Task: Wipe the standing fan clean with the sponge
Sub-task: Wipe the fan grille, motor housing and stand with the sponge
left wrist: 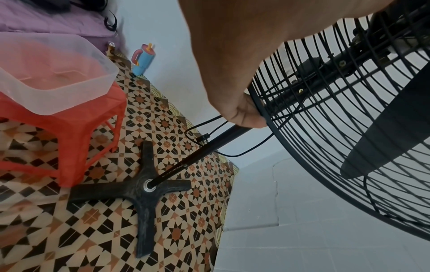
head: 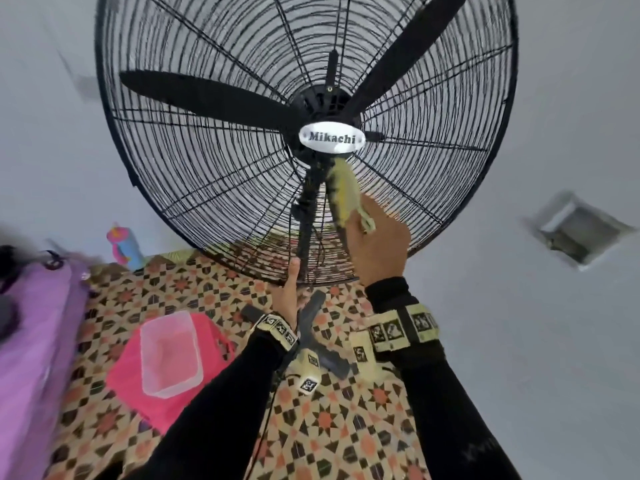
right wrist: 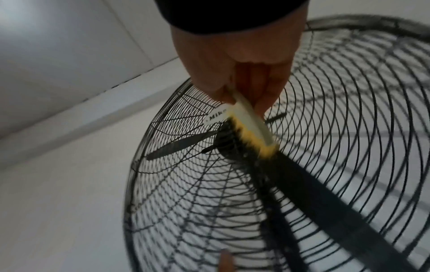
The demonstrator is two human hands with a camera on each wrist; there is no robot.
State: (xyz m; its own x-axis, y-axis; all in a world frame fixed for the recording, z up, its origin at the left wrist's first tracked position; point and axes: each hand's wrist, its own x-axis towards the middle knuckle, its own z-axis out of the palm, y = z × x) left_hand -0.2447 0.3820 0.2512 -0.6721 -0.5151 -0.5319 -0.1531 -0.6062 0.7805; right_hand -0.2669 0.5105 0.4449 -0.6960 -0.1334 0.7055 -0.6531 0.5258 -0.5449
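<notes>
Right hand (head: 377, 244) pinching the sponge (head: 344, 192) against the standing fan (head: 304, 98) grille just below the Mikachi badge (head: 331, 137), left hand (left wrist: 235, 77) gripping the grille's bottom rim, clear tub (head: 171, 355) sitting on a pink stool (head: 138, 386) nearby

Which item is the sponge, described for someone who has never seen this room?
Find the big black fan guard and its white Mikachi badge at the centre. Just below the badge, the right hand presses the sponge against the wires. It is the only yellow-green thing on the black grille.
</notes>
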